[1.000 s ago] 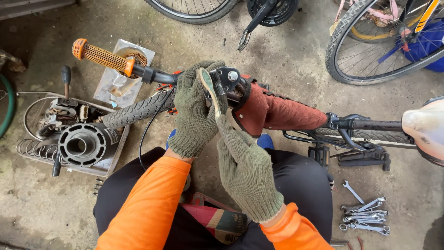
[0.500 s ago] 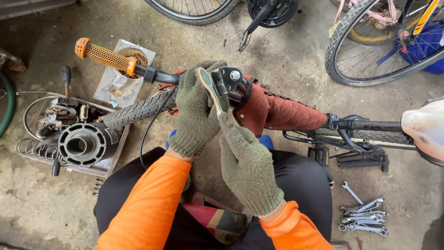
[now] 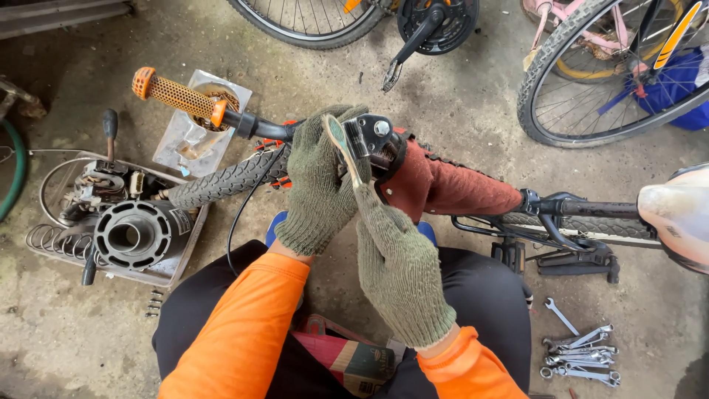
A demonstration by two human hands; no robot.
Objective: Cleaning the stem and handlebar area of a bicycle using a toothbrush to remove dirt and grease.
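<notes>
In the head view, the left hand (image 3: 319,185) in a green knit glove wraps shut around the handlebar (image 3: 266,130) by the stem clamp (image 3: 377,137). The right hand (image 3: 399,270) closes on a flat wrench (image 3: 343,151), its upper end beside the clamp bolt. If the wrench sits only partly on the bolt, it could slip and round it, I judge. Spare spanners (image 3: 580,355) lie on the floor (image 3: 458,81).

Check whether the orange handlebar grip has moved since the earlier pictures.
Cannot tell. The orange handlebar grip sits slightly higher in view, but it keeps its place over the clear plastic packet on the floor, so the shift looks like head-camera motion.
</notes>
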